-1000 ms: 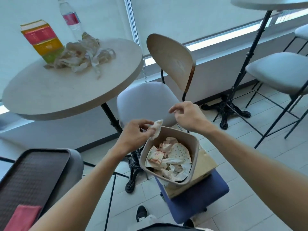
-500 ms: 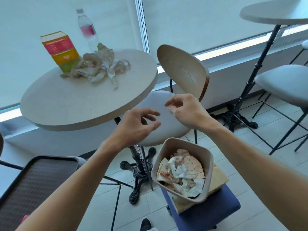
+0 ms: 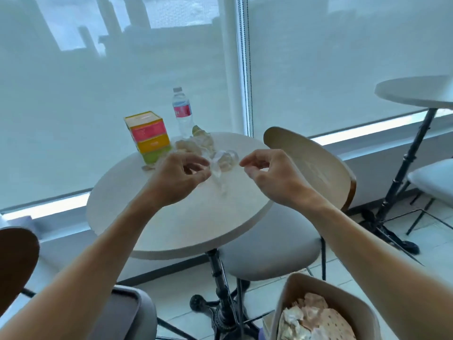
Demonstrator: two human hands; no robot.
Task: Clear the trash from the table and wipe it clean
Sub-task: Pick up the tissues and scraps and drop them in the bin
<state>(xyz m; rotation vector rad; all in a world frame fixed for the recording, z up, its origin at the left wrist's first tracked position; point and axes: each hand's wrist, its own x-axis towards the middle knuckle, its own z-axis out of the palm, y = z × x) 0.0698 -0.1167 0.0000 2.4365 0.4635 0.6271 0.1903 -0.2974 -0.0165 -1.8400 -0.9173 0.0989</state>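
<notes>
A water bottle with a pink label stands upright at the far edge, and just to its left stands a box with pink, orange and green bands. A chair with a pale wooden back and a grey seat is at the right. Another round table on a black leg is at the far right. Pale roller blinds cover the window.

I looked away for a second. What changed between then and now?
The left hand dropped its crumpled paper into the bin. Both hands, the right hand too, then rose empty toward the wrapper pile on the table. Box and bottle stayed put.
</notes>
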